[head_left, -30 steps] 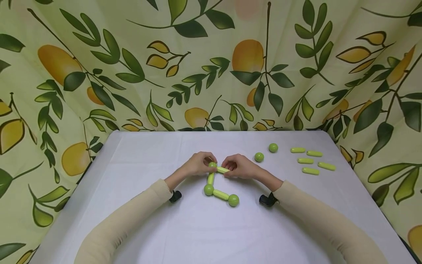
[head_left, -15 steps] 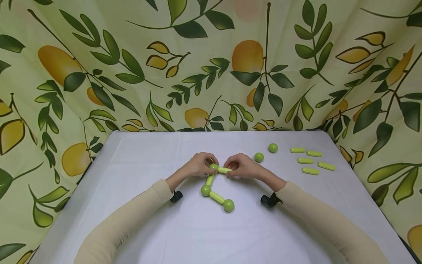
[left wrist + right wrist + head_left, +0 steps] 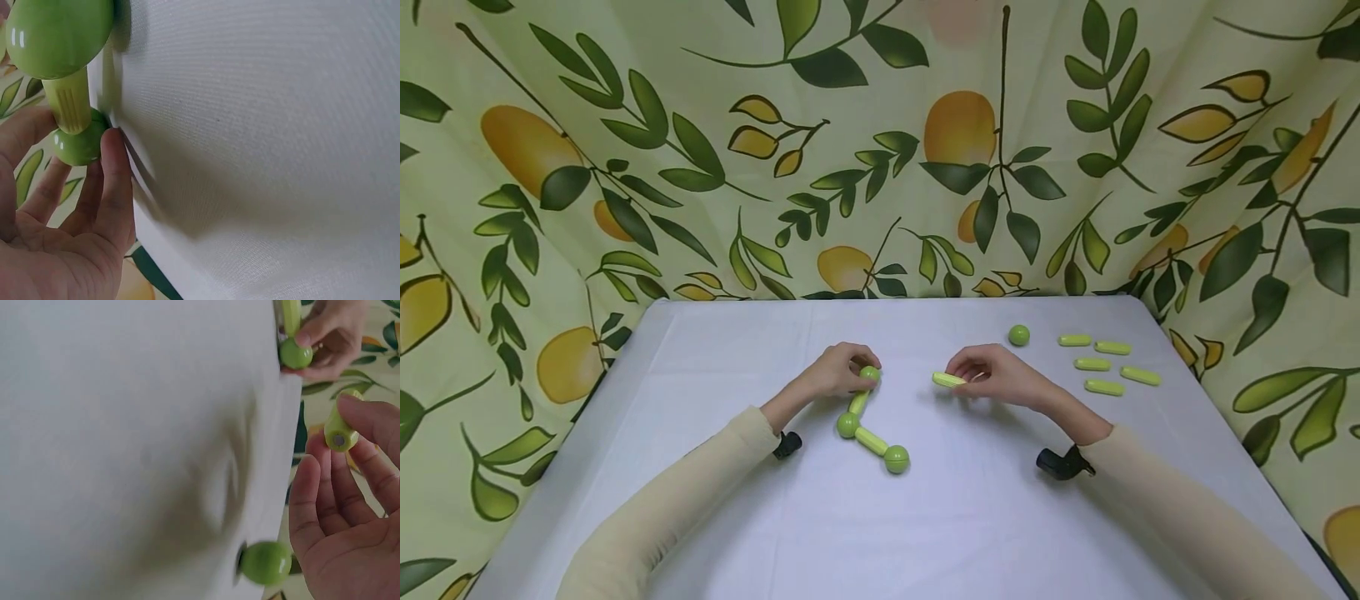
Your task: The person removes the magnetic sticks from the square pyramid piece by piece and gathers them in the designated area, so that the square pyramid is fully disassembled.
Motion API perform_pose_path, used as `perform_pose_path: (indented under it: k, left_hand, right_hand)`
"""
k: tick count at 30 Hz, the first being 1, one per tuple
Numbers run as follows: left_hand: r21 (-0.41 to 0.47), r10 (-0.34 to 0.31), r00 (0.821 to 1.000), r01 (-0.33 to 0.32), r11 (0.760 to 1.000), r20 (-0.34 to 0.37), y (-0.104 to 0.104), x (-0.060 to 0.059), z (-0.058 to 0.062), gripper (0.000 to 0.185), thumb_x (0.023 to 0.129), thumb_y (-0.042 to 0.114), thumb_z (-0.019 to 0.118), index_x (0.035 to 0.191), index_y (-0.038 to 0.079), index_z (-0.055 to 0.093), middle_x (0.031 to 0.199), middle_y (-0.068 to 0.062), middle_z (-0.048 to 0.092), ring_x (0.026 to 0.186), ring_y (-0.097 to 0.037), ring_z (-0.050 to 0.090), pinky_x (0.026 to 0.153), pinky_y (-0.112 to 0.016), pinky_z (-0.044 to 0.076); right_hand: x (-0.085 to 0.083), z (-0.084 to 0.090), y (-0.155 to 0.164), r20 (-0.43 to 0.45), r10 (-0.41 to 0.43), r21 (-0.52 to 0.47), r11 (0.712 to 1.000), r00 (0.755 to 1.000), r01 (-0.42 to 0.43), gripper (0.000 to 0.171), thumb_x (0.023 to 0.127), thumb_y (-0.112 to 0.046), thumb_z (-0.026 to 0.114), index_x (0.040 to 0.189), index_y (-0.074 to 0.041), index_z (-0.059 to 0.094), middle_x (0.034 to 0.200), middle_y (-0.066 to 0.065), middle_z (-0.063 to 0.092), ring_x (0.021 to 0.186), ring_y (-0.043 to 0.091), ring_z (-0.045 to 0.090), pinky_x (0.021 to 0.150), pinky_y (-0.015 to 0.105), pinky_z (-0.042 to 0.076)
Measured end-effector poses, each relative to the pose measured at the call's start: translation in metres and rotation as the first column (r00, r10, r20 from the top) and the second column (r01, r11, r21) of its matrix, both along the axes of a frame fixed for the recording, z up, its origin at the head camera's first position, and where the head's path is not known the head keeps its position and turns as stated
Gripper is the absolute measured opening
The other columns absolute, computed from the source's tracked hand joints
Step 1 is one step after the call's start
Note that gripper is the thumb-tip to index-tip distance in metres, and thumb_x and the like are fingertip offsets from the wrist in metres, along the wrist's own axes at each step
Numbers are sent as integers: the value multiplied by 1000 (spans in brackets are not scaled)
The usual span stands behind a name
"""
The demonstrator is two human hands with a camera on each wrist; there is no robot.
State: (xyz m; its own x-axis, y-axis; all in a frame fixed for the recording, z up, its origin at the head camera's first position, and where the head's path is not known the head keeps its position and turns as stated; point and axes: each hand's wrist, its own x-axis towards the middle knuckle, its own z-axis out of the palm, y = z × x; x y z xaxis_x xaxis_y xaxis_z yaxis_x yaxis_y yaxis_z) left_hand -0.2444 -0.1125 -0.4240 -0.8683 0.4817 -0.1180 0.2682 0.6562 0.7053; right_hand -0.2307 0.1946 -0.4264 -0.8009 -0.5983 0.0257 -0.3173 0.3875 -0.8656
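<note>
My left hand [image 3: 841, 372] holds the green ball [image 3: 870, 374] at the far end of a zigzag chain. From that ball a yellow-green ribbed rod [image 3: 858, 404] leads to a second ball [image 3: 847, 426], then another rod [image 3: 871, 442] and an end ball [image 3: 897, 459]. The left wrist view shows the fingers around the small far ball [image 3: 78, 147]. Off to the right, my right hand [image 3: 1000, 375] pinches a loose rod [image 3: 949, 379], apart from the chain. A round grey spot [image 3: 338, 440] shows on the rod's end in the right wrist view.
Behind the right hand lies a loose green ball [image 3: 1018, 335]. Several loose rods [image 3: 1092, 364] lie at the back right of the white-covered table [image 3: 737, 333]. A fruit-and-leaf patterned curtain [image 3: 880, 192] hangs behind the table. A ball [image 3: 267, 562] shows low in the right wrist view.
The right hand has drawn its rod away from the chain's far ball, to the right. The left hand and chain have shifted left. One loose ball is now hidden behind the right hand.
</note>
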Motion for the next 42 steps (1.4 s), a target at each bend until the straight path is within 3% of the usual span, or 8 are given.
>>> perform_pose_path:
  k: [6,13,18,24,28,36,42]
  left_hand:
    - [-14,-10,1000,10,1000,7,-2,0,-1,23,81,12,74,103,10,66,101,1,62,85,-16,56,73,-27,47]
    - [-23,-25,1000,25,999,8,-5,0,-3,31,78,14,78,105,12,65,104,1,61,86,-16,56,75,-28,47]
    - [-21,-28,999,29,999,20,-5,0,-3,34,76,13,79,106,11,64,103,0,61,86,-16,56,75,-28,47]
    - [-24,-22,1000,23,999,18,-5,0,-2,33,76,12,79,106,11,64,102,-1,61,85,-16,56,75,-29,47]
    - [-26,-27,1000,28,999,11,-5,0,-2,32,77,12,78,105,12,64,102,-1,61,85,-16,56,76,-28,47]
    - [-15,-21,999,22,1000,24,-5,0,-3,32,77,12,78,106,11,64,103,-2,61,87,-16,56,76,-28,47]
    - [1,-28,999,28,1000,31,-6,0,-3,31,78,11,77,106,11,64,103,-3,61,86,-17,56,75,-28,48]
  right_hand:
    - [12,0,44,-31,-63,-1,998,998,63,24,78,-12,77,100,-13,67,95,4,64,83,23,61,70,33,52]
    - [31,1,109,-39,-213,-9,977,976,213,26,80,-14,76,104,-10,67,100,8,63,87,22,61,68,31,52]
    - [48,5,153,-132,-334,22,940,933,340,28,80,-12,75,106,-5,66,105,11,61,89,16,59,70,23,50]
    - [65,2,202,-193,-445,74,882,874,465,29,81,-10,74,108,-3,65,102,3,62,87,5,58,69,14,47]
    - [71,-4,226,-199,-473,90,863,858,496,29,81,-7,74,108,0,64,102,-1,62,86,2,58,68,13,46]
    - [70,-17,248,-199,-502,183,824,842,535,36,81,-18,75,110,1,63,103,-1,60,84,-4,55,66,12,45]
    - [68,-22,252,-171,-515,152,829,840,538,34,80,-15,76,107,4,64,99,-11,61,82,-4,56,66,13,47]
